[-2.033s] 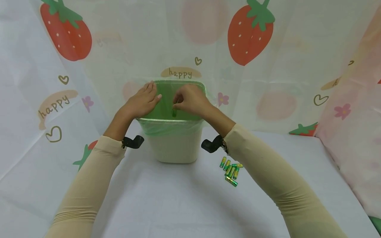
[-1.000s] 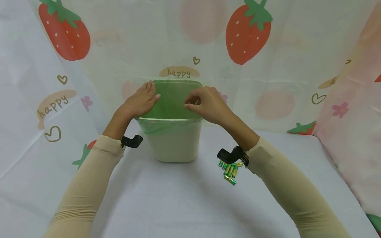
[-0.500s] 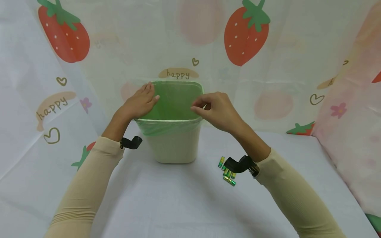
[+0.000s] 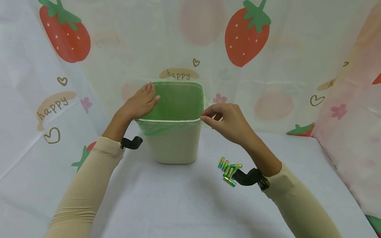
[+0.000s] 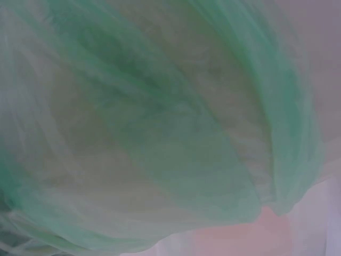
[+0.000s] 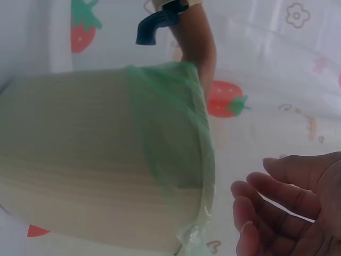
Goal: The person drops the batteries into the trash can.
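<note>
Head view: resting left hand [image 4: 141, 103] straight-fingered against left rim of bin [image 4: 175, 145], gripping nothing, probably loading batteries [image 4: 228, 171] lying on table [image 4: 154, 198] to its right; next likely needing reach down. Left wrist: showing liner [image 5: 186, 154] folds, no fingers. Right wrist: revealing right hand [image 6: 290, 208] loosely curled, thumb apart, holding nothing.

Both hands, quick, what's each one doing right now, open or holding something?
Left hand: open, laid on the left rim of the lined trash bin.
Right hand: open, fingers loosely curled, nothing seen in its grip.
</note>
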`<state>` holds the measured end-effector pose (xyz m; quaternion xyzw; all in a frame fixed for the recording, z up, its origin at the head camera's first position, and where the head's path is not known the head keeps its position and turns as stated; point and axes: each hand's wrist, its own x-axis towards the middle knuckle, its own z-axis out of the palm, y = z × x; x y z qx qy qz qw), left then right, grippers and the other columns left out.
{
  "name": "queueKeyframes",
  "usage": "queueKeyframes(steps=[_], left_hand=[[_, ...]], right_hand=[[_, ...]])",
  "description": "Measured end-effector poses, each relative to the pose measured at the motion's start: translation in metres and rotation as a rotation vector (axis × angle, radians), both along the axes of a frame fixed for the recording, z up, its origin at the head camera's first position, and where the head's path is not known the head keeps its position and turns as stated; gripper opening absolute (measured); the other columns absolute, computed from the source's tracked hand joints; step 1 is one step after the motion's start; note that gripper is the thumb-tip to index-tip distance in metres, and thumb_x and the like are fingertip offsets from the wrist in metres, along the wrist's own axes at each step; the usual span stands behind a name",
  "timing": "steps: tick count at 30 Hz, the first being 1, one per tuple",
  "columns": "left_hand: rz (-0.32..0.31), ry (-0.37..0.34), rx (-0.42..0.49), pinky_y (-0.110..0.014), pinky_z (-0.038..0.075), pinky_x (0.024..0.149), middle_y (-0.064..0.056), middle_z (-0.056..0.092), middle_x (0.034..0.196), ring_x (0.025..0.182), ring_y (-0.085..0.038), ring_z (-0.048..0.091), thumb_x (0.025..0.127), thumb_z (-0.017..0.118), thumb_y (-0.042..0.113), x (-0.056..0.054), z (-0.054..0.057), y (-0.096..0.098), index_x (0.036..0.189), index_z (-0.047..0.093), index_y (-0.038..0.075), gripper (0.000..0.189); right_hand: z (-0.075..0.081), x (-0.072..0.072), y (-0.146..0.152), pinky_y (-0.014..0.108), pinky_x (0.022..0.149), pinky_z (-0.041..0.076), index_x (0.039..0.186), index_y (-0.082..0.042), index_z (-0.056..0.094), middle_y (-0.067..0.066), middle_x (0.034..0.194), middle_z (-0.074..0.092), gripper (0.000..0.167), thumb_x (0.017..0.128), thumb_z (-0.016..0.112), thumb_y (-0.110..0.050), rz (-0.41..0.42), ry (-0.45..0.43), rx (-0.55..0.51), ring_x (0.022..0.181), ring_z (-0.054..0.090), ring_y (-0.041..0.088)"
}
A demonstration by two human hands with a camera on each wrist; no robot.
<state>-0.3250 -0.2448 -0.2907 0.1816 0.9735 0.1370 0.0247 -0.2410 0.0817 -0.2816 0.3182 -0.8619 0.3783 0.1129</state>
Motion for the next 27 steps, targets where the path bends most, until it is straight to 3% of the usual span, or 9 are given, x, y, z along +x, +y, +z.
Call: queueKeyframes(steps=[27], left_hand=[[-0.012, -0.001, -0.001, -0.049, -0.002, 0.125, -0.025, -0.012, 0.166, 0.154, -0.037, -0.013, 0.114, 0.021, 0.037, -0.001, 0.000, -0.001, 0.157, -0.006, -0.010, 0.069]], right_hand=[[-0.042, 0.034, 0.033, 0.032, 0.061, 0.057, 0.101, -0.016, 0.079, -0.006, 0.085, 0.073, 0.009, 0.097, 0.072, -0.022, -0.095, -0.106, -0.044, 0.070, 0.067, 0.012]])
